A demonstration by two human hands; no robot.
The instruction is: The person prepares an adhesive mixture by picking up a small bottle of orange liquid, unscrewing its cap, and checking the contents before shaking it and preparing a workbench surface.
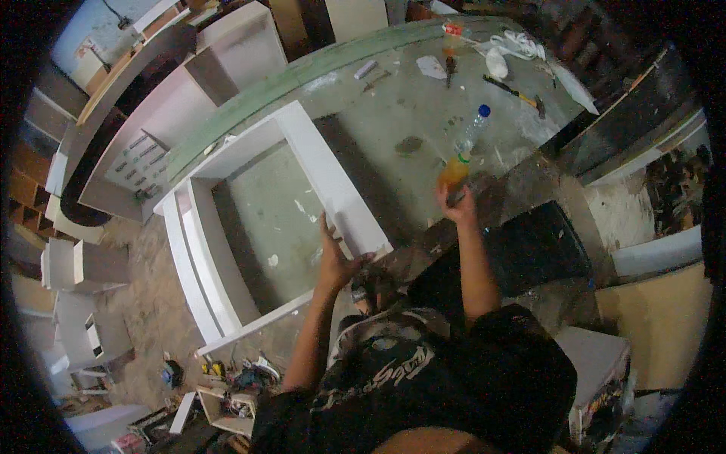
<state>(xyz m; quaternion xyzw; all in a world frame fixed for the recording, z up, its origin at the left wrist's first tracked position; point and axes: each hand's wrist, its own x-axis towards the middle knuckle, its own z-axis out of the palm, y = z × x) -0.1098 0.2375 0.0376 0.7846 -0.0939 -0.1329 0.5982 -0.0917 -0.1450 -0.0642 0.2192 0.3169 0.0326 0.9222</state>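
A white cabinet frame (324,170) lies across the greenish worktop, with an open middle and a narrow slot along its left side. My left hand (340,261) is at the frame's near right corner, thumb and fingers spread, touching or just over the white board. To the right, my right hand (458,203) has its fingers curled at the lower end of a small yellow-orange bottle (455,171) with a green band at its top. Just beyond that bottle is a clear plastic bottle (470,132) with a blue cap.
A hammer (516,94), a white bag (497,62) and an orange-labelled bottle (451,41) lie at the far right of the worktop (363,129). A black board (538,250) is right of me. Furniture panels (162,144) stand at left; tools and scraps (249,374) litter the floor.
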